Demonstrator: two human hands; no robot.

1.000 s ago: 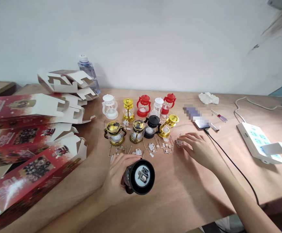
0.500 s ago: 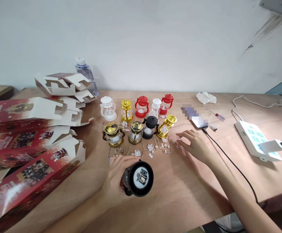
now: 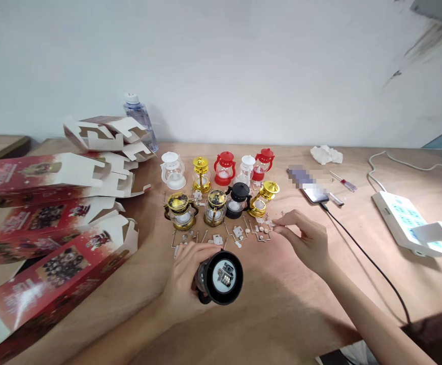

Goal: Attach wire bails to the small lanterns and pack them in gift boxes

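Note:
My left hand (image 3: pixel 184 276) wraps round a black toy lantern (image 3: pixel 239 278), tipped so that its open base faces me. Inside the base, a white disc (image 3: pixel 216 274) carries small metal parts, apparently a battery compartment. My right hand (image 3: pixel 306 238) is pinched at the fingertips beside small white pieces (image 3: pixel 263 221) and bent wires on the table; what it holds is too small to name. Just behind the hands stand a black lantern (image 3: pixel 238 203), two mottled black-and-gold lanterns (image 3: pixel 182 218) and a gold lantern (image 3: pixel 261 203). White, red (image 3: pixel 224 170) and gold lanterns stand farther back.
Red printed cartons (image 3: pixel 68 268) with open flaps pile up at the left, a water bottle (image 3: pixel 141 119) behind them. At the right lie a phone (image 3: pixel 312 190) on a black cable, a screwdriver (image 3: pixel 347 184), crumpled tissue (image 3: pixel 326 154) and a white power strip (image 3: pixel 403 218).
My right hand has shifted left and its fingers have closed into a pinch near the small parts. My left hand still holds the black lantern. The whole view has shifted slightly.

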